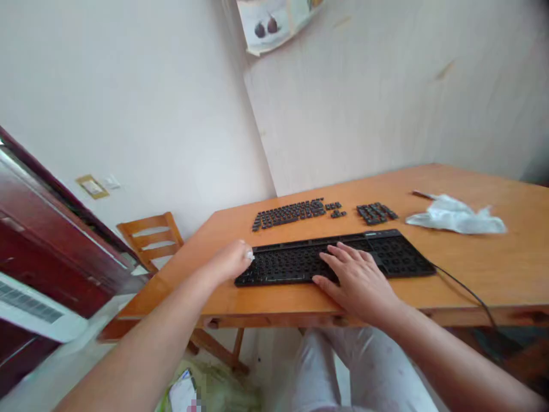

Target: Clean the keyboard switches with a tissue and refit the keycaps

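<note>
A black keyboard base [283, 266] lies near the front edge of the wooden table, its keycaps off. At its left end is my left hand [234, 260], fingers closed round a small white wad [250, 255] that looks like tissue; most of the wad is hidden. My right hand [360, 280] rests on the base right of the middle, palm down with fingers spread, holding nothing. Behind the base, loose black keycaps [291, 214] are laid out in keyboard order, with a separate number-pad block [376, 213] of keycaps to their right.
A crumpled white tissue or cloth [457, 216] lies at the right of the wooden table [467, 269], beside a thin dark tool [422, 194]. The keyboard's cable [465, 287] runs over the front edge. A wooden chair [154, 237] stands at the left, and walls rise behind.
</note>
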Motion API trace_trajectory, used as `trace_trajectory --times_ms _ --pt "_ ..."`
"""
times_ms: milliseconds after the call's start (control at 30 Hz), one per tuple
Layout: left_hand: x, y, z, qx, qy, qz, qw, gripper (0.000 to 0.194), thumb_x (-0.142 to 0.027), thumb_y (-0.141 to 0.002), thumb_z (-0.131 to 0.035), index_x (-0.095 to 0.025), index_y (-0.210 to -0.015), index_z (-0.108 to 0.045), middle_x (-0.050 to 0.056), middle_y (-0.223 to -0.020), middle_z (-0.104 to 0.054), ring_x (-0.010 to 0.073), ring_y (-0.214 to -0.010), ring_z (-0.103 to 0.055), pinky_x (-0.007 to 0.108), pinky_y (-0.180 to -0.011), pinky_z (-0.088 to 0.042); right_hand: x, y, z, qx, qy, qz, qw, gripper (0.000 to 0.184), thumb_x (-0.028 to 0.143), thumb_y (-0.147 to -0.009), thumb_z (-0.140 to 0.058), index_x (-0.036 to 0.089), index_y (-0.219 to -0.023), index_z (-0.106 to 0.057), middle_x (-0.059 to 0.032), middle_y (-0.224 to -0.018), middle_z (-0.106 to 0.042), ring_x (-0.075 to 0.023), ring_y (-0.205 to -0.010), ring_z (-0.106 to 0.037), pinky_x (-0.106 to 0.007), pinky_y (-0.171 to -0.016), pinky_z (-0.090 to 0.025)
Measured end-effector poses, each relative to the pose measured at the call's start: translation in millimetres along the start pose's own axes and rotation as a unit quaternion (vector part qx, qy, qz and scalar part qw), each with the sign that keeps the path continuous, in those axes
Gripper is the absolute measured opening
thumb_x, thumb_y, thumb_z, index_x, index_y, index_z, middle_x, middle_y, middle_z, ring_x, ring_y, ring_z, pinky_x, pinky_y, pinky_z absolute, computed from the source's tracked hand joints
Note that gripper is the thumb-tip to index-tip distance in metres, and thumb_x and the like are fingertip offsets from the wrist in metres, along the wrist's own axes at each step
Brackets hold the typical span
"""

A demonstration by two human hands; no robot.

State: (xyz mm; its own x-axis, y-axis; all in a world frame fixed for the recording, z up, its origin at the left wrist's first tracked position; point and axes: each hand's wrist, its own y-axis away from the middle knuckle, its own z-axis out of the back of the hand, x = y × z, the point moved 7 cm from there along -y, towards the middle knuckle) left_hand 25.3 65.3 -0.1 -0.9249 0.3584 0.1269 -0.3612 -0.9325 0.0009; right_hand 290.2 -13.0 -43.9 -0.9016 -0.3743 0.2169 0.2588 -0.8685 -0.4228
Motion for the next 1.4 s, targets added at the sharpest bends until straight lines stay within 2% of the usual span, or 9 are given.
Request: trace_trajectory --times_ms 233,467,600,800,1033,1133,1400 --pt "-6 6 5.8 -0.003 -0.022 0.026 0.999 0.012 -0.018 -0.078 -0.051 -0.019 -0.070 -0.060 0.005 -0.081 -0.064 0.0174 -0.070 -0.059 0.028 -0.063 -0.038 0 0 1 -0.003 -0.003 -0.002 1.000 0.058 0.059 -0.094 -0.044 0.021 -0.135 -0.059 -0.0122 -0.143 -0.055 -0.0335 -0.138 -0.040 -0.052 -0.109 -0.029" --pt "-6 17 2.7 0.009 0.003 0.056 0.998 0.011 -0.020 -0.078 -0.052 -0.020 -0.073 -0.062 0.004 -0.084 -0.066 0.0183 -0.074 -0.061 0.027 -0.063 -0.038 2 -1 3 -0.003 0.002 0.002 1.000 0.058 0.059 -0.094 -0.043 0.020 -0.134 -0.060 -0.0118 -0.143 -0.055 -0.0333 -0.137 -0.040 -0.050 -0.109 -0.029" --pt "-13 22 5.6 -0.006 -0.010 0.054 0.998 0.011 -0.020 -0.078 -0.052 -0.021 -0.076 -0.063 0.005 -0.088 -0.065 0.0192 -0.077 -0.062 0.028 -0.065 -0.038 1 -2 2 -0.003 0.005 0.002 1.000 0.058 0.059 -0.094 -0.044 0.020 -0.134 -0.059 -0.0117 -0.143 -0.055 -0.0329 -0.137 -0.041 -0.050 -0.109 -0.029" --pt "-22 33 9.7 -0.029 -0.046 0.069 0.996 0.010 -0.019 -0.079 -0.051 -0.021 -0.072 -0.059 0.005 -0.086 -0.063 0.0190 -0.072 -0.059 0.029 -0.059 -0.032 1 -1 2 -0.001 0.005 0.003 1.000 0.058 0.059 -0.094 -0.044 0.021 -0.134 -0.060 -0.0118 -0.143 -0.056 -0.0328 -0.137 -0.041 -0.050 -0.109 -0.029" --pt "-7 37 -5.1 -0.016 0.077 0.051 0.996 0.012 -0.021 -0.079 -0.051 -0.020 -0.069 -0.057 0.002 -0.076 -0.061 0.0165 -0.070 -0.059 0.026 -0.061 -0.034 1 0 2 -0.004 0.009 0.002 1.000 0.059 0.060 -0.094 -0.043 0.021 -0.134 -0.060 -0.0116 -0.143 -0.055 -0.0330 -0.138 -0.040 -0.051 -0.109 -0.030" --pt "-7 37 -6.3 -0.013 0.095 0.040 0.995 0.012 -0.022 -0.079 -0.051 -0.020 -0.070 -0.058 0.001 -0.075 -0.062 0.0159 -0.070 -0.059 0.026 -0.061 -0.034 0 -1 1 -0.002 0.008 0.004 1.000 0.058 0.060 -0.094 -0.043 0.021 -0.134 -0.060 -0.0117 -0.143 -0.055 -0.0331 -0.138 -0.040 -0.051 -0.109 -0.030" --pt "-32 47 10.9 -0.026 -0.007 0.033 0.999 0.011 -0.019 -0.078 -0.051 -0.021 -0.071 -0.058 0.003 -0.084 -0.063 0.0167 -0.069 -0.057 0.028 -0.059 -0.031 0 -1 2 -0.004 0.007 0.003 1.000 0.059 0.060 -0.093 -0.043 0.020 -0.134 -0.060 -0.0122 -0.143 -0.055 -0.0330 -0.137 -0.041 -0.051 -0.108 -0.031"
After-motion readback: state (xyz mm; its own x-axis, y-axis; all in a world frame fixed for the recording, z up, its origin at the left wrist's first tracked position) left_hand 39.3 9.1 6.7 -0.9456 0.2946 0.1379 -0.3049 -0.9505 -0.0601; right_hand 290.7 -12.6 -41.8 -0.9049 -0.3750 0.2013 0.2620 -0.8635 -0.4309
